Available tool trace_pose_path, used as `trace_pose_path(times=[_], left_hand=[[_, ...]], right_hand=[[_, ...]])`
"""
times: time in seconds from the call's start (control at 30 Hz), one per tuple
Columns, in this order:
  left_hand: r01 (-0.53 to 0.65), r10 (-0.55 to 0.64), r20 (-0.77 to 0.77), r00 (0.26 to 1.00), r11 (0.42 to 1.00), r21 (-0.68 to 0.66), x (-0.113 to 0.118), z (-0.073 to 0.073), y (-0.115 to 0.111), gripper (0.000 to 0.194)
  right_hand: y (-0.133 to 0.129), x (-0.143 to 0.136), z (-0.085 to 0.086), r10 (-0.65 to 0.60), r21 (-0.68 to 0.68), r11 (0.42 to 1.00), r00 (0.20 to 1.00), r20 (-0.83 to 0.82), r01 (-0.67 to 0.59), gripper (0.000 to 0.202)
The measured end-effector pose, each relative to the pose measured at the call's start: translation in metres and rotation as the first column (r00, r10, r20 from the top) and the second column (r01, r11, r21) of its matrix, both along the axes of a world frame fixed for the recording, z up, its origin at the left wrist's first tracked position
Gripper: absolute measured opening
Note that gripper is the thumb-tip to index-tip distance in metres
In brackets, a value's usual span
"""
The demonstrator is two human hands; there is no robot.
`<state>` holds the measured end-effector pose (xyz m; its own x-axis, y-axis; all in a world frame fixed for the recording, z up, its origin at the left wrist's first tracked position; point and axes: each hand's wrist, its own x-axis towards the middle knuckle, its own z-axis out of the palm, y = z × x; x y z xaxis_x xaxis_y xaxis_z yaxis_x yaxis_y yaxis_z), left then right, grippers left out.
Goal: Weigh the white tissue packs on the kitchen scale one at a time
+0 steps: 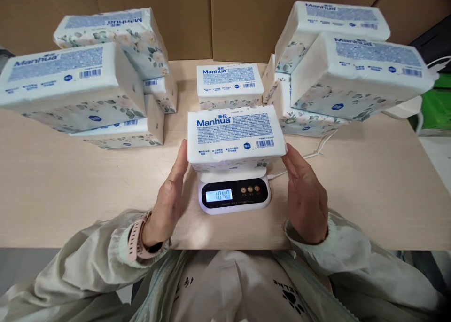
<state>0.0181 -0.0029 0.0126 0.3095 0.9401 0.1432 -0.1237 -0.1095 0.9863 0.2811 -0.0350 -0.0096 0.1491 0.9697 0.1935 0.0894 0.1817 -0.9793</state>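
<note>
A: Here's the tissue pack (236, 134), right over the digital scale (234, 197) in the middle of the table (52, 185), and it's hiding most of the white weighing plate!

B: And the hands?

A: Left hand (164, 202) at one end, right hand (306, 195) at the other, fingers fairly straight, fingertips against the wrapper. Gripping or merely steadying? I can't tell.

B: What a look it has: a white brick with softly rounded edges, blue Manhua lettering and a barcode on top, flowers along the side. Soft plastic film, slightly puckered at the rim.

A: Below it, the scale's glossy black panel shows three round buttons and a lit display (219, 195) — 104.0!

B: Just behind, another pack (230, 80) blocks the way straight back. A white cable (317, 153) curls off to the right, past the right hand.

A: Further out, the left stack (116, 84) and the right stack (338, 77) wall in both flanks, upper packs sitting over lower ones.

B: And at the far edge — plain brown cardboard (190, 21), upright, above the pale wood-grain tabletop.
</note>
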Motion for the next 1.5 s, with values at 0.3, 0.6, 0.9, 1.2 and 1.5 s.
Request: trace_pose_path(times=[0.3,0.6,0.9,1.2,1.5], left_hand=[[-0.022,0.022,-0.002,1.0,0.999,0.027,0.003,0.003,0.0,0.07],[-0.023,0.023,0.0,1.0,1.0,0.017,-0.003,0.0,-0.002,0.07],[-0.025,0.025,0.017,1.0,1.0,0.013,-0.006,-0.002,-0.002,0.075],[-0.014,0.014,0.004,1.0,0.998,0.056,0.003,0.005,-0.002,0.071],[-0.387,0.377,0.162,0.912,0.922,0.03,-0.005,0.019,-0.025,0.051]], right_hand=[[0.003,0.0,-0.001,0.012,0.018,1.0,1.0,-0.011,-0.012,0.046],[0.005,-0.002,-0.004,0.006,0.065,0.998,1.0,0.005,-0.007,0.048],[0.004,0.0,-0.003,0.022,0.106,0.994,0.999,0.041,-0.026,0.05],[0.012,-0.002,0.004,0.037,0.108,0.994,0.999,-0.008,-0.036,0.052],[-0.004,-0.044,0.042,0.439,0.215,0.848,0.869,0.228,-0.485,0.082]])
